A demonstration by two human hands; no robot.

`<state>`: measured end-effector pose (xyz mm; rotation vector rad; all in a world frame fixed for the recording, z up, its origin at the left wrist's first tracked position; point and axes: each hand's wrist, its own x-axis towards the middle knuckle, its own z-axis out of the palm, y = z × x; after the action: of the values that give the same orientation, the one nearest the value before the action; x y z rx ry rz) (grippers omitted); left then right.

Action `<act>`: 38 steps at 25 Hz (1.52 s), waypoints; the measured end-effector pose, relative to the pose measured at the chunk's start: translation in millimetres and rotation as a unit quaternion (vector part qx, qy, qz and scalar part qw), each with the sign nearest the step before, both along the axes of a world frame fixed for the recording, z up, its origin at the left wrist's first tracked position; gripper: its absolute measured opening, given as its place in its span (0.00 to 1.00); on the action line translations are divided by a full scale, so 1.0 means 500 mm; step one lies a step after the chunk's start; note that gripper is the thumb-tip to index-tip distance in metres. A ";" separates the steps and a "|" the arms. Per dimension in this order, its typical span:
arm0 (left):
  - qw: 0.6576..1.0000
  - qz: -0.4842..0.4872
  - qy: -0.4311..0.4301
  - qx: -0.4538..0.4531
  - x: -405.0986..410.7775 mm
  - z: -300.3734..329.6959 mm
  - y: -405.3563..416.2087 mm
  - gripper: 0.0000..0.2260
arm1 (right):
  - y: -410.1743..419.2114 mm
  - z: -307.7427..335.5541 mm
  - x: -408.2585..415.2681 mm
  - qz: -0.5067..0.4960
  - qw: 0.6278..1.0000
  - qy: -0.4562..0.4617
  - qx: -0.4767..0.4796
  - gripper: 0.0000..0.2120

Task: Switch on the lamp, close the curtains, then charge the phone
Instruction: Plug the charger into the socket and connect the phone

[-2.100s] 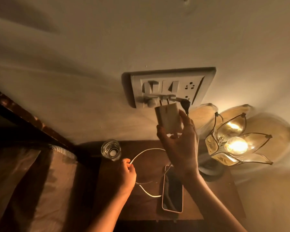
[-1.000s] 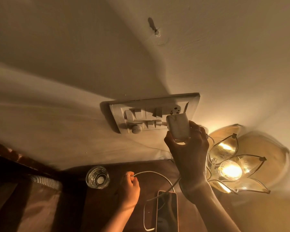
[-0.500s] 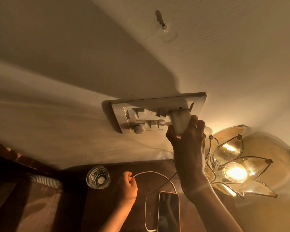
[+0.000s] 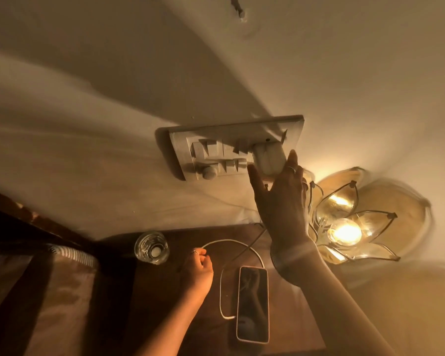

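Phone [image 4: 253, 303] lies face up on the dark tabletop [image 4: 288, 322], long axis running away from the person toward the wall, screen dark. Going left to right: bedding [image 4: 49, 291] at the left edge, then a glass [image 4: 151, 247] standing near the wall, then the left hand [image 4: 199, 268], curled narrow around the white cable [image 4: 231, 244]. From that fist the cable arcs over toward the phone's top and loops down its left side to the near end, where a plug appears to meet the phone; whether it is fully seated I cannot tell. The left hand sits just beside the phone and is much the nearer of the two hands.

Above, on the wall, is the switchboard [image 4: 216, 140], and at its right end the white charger [image 4: 269, 160] stands against the socket. The right hand [image 4: 280, 201] reaches up with the arm extended, thumb and fingers pinching the charger's lower sides, palm turned to the wall. Further right the lamp [image 4: 344, 231] is lit.

The coming move likely turns on the charger's line with the socket: the push must go straight into the wall, along the charger's own axis. The charger looks close to home, though the pins are hidden. Curtains are out of view
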<state>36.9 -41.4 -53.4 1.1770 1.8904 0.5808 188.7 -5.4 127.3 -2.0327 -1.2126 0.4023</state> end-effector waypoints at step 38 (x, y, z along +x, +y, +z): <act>0.919 0.036 -0.159 -0.358 -0.105 -0.057 -0.258 0.20 | -0.512 -0.291 -0.188 0.013 0.890 0.243 -0.385 0.42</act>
<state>-15.4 -170.6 -81.7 0.4979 1.6423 0.0728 94.6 -261.6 -18.3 -2.3158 -0.8168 1.5012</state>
